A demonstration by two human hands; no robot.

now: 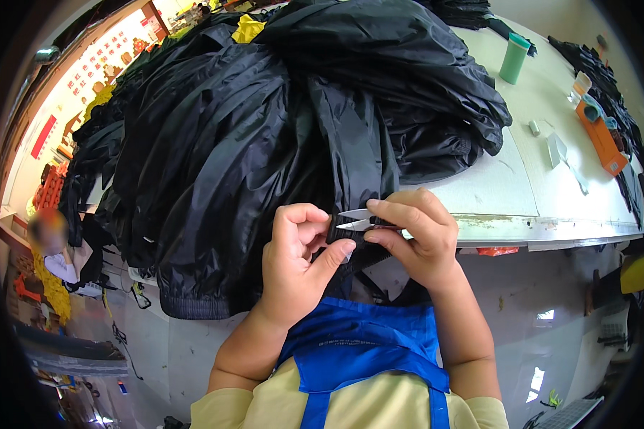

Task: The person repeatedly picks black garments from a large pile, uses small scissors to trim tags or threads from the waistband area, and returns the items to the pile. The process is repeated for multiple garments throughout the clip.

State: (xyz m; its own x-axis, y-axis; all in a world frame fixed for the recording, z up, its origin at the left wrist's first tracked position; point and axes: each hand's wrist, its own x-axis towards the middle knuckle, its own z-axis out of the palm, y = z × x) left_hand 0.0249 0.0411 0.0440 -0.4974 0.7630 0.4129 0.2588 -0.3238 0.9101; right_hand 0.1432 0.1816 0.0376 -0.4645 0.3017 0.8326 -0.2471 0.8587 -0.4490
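Two bare hands show at the middle, one left hand [292, 252] and one right hand [418, 232]. There is one pair of snips [355, 225] there, with two blades. One large heap of black garments [215, 157] spreads over the middle and left; the number of garments in it cannot be told. At its far side there is one yellow piece of cloth [248, 28]. On the right, one white table [504, 175] carries one green cup [514, 58], one orange box [598, 137] and one small white cylinder [534, 128]. Near, there is one blue apron [368, 343] with two straps [315, 412]. At the left there is one other person [63, 266]
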